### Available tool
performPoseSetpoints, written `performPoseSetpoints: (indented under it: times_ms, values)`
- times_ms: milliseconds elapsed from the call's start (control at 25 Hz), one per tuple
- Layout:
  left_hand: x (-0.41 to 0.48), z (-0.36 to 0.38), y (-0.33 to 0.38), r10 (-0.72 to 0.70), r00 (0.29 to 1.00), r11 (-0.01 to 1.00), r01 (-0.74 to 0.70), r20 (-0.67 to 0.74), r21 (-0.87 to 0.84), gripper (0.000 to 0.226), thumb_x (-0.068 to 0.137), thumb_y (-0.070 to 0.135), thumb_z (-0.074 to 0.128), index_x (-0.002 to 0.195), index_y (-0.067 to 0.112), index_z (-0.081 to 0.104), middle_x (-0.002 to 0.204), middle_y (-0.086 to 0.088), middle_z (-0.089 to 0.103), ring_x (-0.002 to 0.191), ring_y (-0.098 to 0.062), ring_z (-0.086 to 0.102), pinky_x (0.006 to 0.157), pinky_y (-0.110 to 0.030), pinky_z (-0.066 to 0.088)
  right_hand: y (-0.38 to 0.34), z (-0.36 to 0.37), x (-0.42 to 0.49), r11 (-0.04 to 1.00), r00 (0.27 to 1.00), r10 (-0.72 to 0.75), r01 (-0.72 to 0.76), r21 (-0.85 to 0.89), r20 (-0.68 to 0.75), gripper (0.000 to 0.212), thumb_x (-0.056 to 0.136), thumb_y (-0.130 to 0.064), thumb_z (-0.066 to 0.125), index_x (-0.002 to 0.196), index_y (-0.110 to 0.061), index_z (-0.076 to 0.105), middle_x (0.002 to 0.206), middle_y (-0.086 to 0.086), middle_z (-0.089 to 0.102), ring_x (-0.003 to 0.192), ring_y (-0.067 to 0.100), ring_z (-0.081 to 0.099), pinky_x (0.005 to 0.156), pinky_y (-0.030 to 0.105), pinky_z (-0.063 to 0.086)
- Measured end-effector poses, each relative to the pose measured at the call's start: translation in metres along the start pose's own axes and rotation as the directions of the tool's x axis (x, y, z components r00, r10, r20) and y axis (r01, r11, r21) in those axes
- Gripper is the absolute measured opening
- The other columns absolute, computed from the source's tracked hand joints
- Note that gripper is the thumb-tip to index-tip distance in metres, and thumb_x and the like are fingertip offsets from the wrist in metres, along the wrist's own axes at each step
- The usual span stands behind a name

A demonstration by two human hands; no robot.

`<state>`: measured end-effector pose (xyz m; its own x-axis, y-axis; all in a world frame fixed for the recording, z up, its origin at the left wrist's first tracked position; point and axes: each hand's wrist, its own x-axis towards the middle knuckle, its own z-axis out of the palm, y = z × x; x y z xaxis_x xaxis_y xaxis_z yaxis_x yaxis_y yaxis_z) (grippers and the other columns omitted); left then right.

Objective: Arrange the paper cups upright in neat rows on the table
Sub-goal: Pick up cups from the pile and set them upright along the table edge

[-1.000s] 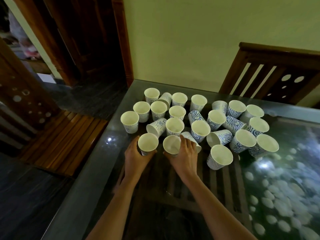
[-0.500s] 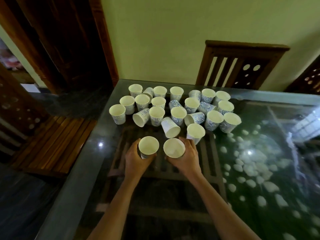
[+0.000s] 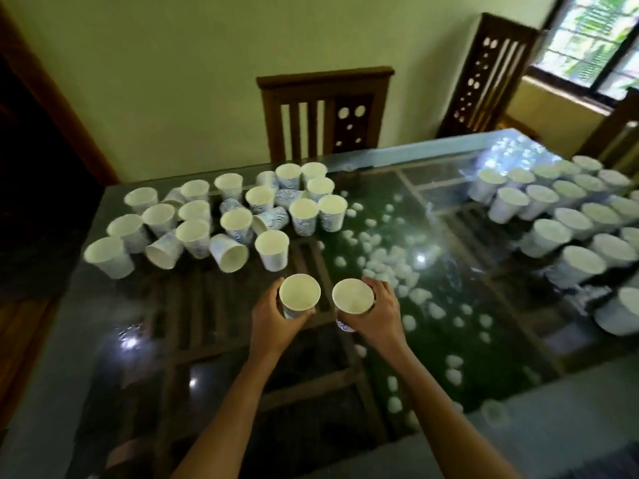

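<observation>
My left hand (image 3: 273,314) grips a white paper cup (image 3: 299,292) with a blue pattern, mouth up. My right hand (image 3: 382,314) grips a second such cup (image 3: 352,296), also mouth up. Both cups are held side by side above the glass table (image 3: 103,375), near its middle. Behind them to the left is a loose cluster of cups (image 3: 221,216), most upright, a few lying on their sides. At the far right, several cups stand upright in rows (image 3: 567,216).
Under the glass top lie green fill and white pebbles (image 3: 390,264). A wooden chair (image 3: 325,112) stands at the table's far edge, another chair (image 3: 491,74) further right by a window. The near table edge runs along the bottom right.
Both hands have lifted their cups away from the cluster and carried them right and toward me. The view has swung right, so the rows of cups at the far right now show.
</observation>
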<state>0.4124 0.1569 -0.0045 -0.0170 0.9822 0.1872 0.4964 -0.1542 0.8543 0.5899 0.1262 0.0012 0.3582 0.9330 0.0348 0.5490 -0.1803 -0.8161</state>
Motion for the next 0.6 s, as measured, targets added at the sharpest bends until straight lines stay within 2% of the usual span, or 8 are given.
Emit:
performPoseSetpoints:
  times_ms: [120,240,320,480,600]
  values:
    - [0.005,0.051,0.026,0.038,0.994,0.999,-0.038,0.106,-0.007,0.070,0.059,0.020,0.087,0.120,0.006,0.055,0.121,-0.006,0.061,0.112,-0.016,0.054,0.089,-0.023,0.041,0.030,-0.046,0.008,0.998,0.997,0.063,-0.063,0.014,-0.047,0.079,0.060,-0.029,0.086,0.127,-0.015,0.047,0.128,0.002,0.046,0.117,0.019,0.045,0.096,0.033,0.040]
    - [0.014,0.112,0.062,0.072,0.979,0.997,-0.069,0.189,-0.023,0.072,0.059,0.019,0.087,0.121,0.004,0.054,0.121,-0.011,0.061,0.112,-0.018,0.054,0.088,-0.019,0.038,0.065,-0.097,0.024,0.993,0.987,0.119,-0.117,0.025,-0.108,0.077,0.059,-0.030,0.086,0.125,-0.016,0.048,0.125,0.000,0.046,0.112,0.013,0.045,0.093,0.025,0.037]
    - [0.018,0.152,0.088,0.083,0.967,0.996,-0.073,0.239,-0.052,0.071,0.060,0.016,0.086,0.122,0.005,0.054,0.122,-0.009,0.060,0.111,-0.014,0.052,0.089,-0.019,0.038,0.086,-0.131,0.038,0.991,0.981,0.131,-0.130,0.020,-0.142,0.076,0.058,-0.027,0.087,0.124,-0.014,0.050,0.122,0.000,0.047,0.109,0.011,0.046,0.087,0.021,0.034]
    - [0.035,0.232,0.130,0.112,0.952,0.990,-0.083,0.286,-0.111,0.070,0.058,0.015,0.087,0.120,0.006,0.055,0.118,-0.009,0.062,0.108,-0.017,0.057,0.088,-0.023,0.044,0.129,-0.189,0.080,0.993,0.972,0.121,-0.120,0.018,-0.202,0.074,0.055,-0.018,0.088,0.120,-0.007,0.055,0.122,0.009,0.051,0.105,0.013,0.049,0.084,0.018,0.034]
    - [0.062,0.284,0.156,0.077,0.954,0.992,-0.045,0.289,-0.117,0.072,0.059,0.015,0.087,0.122,0.005,0.053,0.117,-0.007,0.061,0.104,-0.010,0.054,0.086,-0.019,0.044,0.160,-0.220,0.122,0.994,0.972,0.104,-0.107,-0.005,-0.213,0.075,0.054,-0.020,0.089,0.120,-0.007,0.055,0.122,0.009,0.052,0.108,0.017,0.052,0.087,0.019,0.035]
